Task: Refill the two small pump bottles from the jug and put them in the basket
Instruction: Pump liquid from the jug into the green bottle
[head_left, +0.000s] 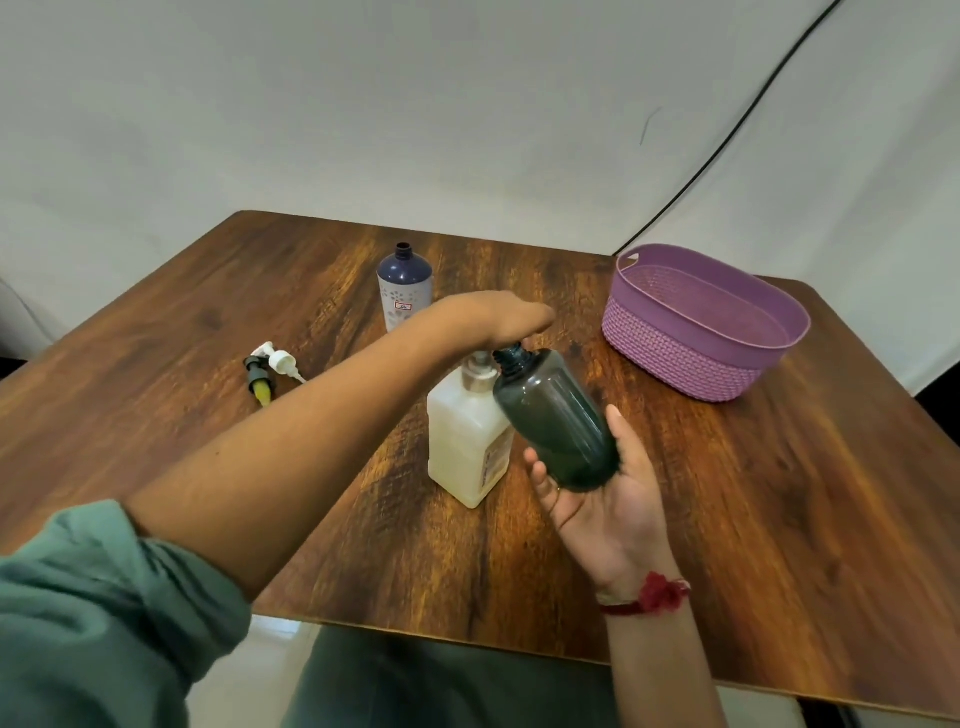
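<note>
Cradling the tilted dark bottle (558, 421) in a curled grip, the right hand (602, 514) held its open neck against the pump of the jug (465, 447) while the flat left hand (498, 314) pressed down, so misalignment could spill liquid onto the table (779, 493).

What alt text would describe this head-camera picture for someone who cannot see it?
A person's left hand presses the pump of a white plastic jug while the right hand holds a tilted dark green plastic bottle at its spout. A purple plastic basket stands on the wooden table.
</note>
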